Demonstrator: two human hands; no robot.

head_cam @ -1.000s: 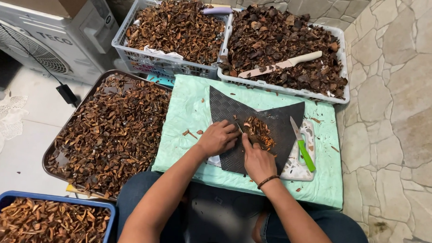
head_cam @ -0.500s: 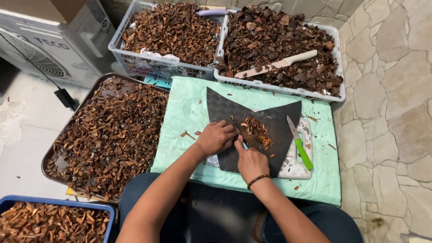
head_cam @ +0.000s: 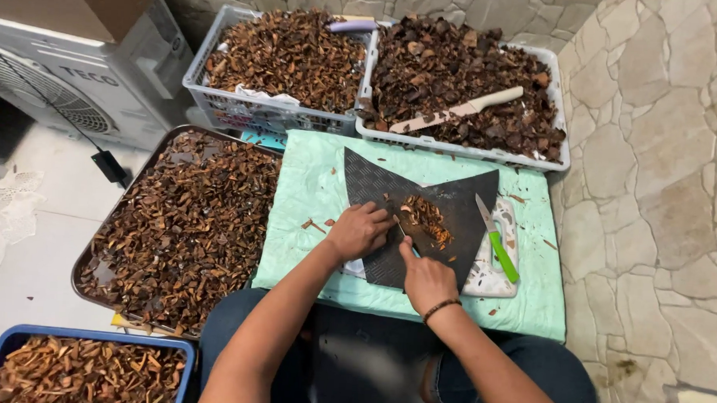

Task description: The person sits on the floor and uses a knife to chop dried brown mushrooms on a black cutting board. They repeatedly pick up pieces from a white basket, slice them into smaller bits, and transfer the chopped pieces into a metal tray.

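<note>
My left hand rests on a black textured mat, fingers curled down over a small brown piece that they mostly hide. Just below it, my right hand grips a small knife, whose thin blade points at the left fingertips. A small heap of cut brown pieces lies on the mat right of both hands. Under the mat is a white cutting board. On it lies a green-handled knife.
The mat lies on a low table with a mint-green cloth. Behind stand two white crates of brown chips, one holding a pale-handled knife. A dark tray and a blue bin of chips are at left.
Both hands stay together on the mat. My right hand has shifted slightly toward the left hand; the heap of cut pieces is unchanged.
</note>
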